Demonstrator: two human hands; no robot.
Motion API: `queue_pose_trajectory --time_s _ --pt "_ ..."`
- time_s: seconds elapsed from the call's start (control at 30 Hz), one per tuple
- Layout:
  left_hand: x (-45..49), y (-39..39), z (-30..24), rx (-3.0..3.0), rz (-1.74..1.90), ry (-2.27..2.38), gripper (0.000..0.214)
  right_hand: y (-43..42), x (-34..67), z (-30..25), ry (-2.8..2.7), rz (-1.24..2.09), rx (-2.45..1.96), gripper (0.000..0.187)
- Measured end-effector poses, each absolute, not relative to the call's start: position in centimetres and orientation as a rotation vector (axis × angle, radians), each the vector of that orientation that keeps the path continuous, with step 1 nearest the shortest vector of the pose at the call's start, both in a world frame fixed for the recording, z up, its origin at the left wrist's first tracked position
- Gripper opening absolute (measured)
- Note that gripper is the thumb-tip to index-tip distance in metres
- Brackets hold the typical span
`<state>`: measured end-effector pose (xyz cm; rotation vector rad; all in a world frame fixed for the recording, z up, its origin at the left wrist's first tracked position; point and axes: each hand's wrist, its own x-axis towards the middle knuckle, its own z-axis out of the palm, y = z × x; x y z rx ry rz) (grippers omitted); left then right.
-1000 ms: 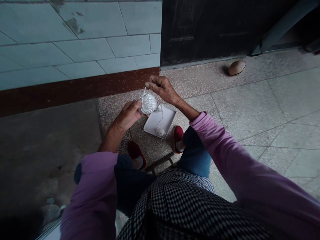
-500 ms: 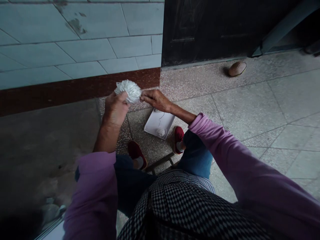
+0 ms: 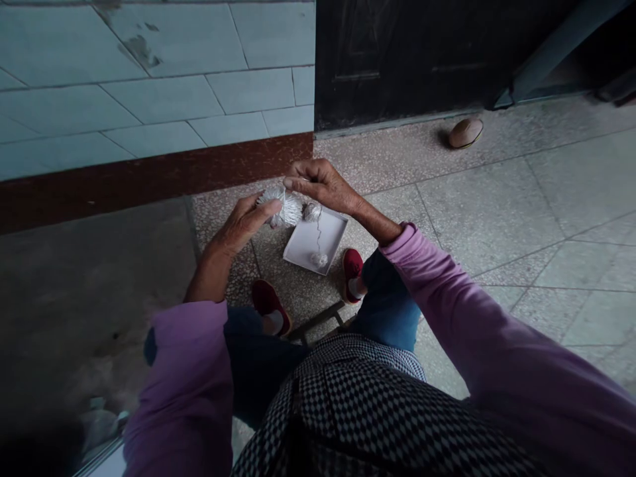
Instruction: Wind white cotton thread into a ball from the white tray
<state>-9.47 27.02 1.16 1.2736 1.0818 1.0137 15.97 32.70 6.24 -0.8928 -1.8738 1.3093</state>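
My left hand (image 3: 239, 229) grips a ball of shiny white string (image 3: 289, 211), thumb on the near side and fingers behind it. Just above and to the right, my right hand (image 3: 325, 187) is closed in a pinch on a strand that runs to the ball. Below the hands a shallow white box (image 3: 301, 246) rests on the floor. A small white string bundle (image 3: 318, 259) lies in its near corner, and a second white bundle (image 3: 312, 212) shows at its far edge. A thin wavy strand runs between these two.
My red shoes (image 3: 268, 301) flank the box, with a dark bar (image 3: 320, 321) low between my legs. A tiled wall (image 3: 163, 93) and a dark door (image 3: 397, 66) stand ahead. A rounded tan object (image 3: 466, 133) sits on the speckled floor by the door.
The string ball has come down and to the right, turning in my left hand. My right hand has moved from the ball's right side to above it. More of the box shows.
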Motion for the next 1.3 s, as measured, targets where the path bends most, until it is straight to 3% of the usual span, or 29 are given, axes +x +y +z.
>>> queue_pose_trajectory --time_s 0.17,0.4,0.8,0.97,1.1,1.3 --pt "-8.8 26.5 2.6 1.339 0.847 0.987 0.046 33.1 16.4 6.0 -1.860 1.315 -0.935 0.088" --pt "-8.5 26.3 2.1 1.142 0.985 0.919 0.054 32.7 15.1 4.3 -1.874 1.366 -0.974 0.082" --pt "-10.0 28.5 0.5 0.927 1.358 1.001 0.075 32.5 13.9 1.3 -2.044 1.354 -0.921 0.045" --pt "-11.3 29.4 -0.9 1.062 1.413 1.266 0.091 31.1 13.3 1.1 -2.081 1.568 -0.765 0.057" --pt "-11.5 29.1 -0.7 1.291 1.189 1.446 0.079 31.7 14.0 2.0 -1.924 1.654 -0.629 0.068" --pt "-10.6 27.9 0.3 1.417 0.925 1.325 0.070 33.2 15.8 4.8 -1.813 1.477 -0.912 0.069"
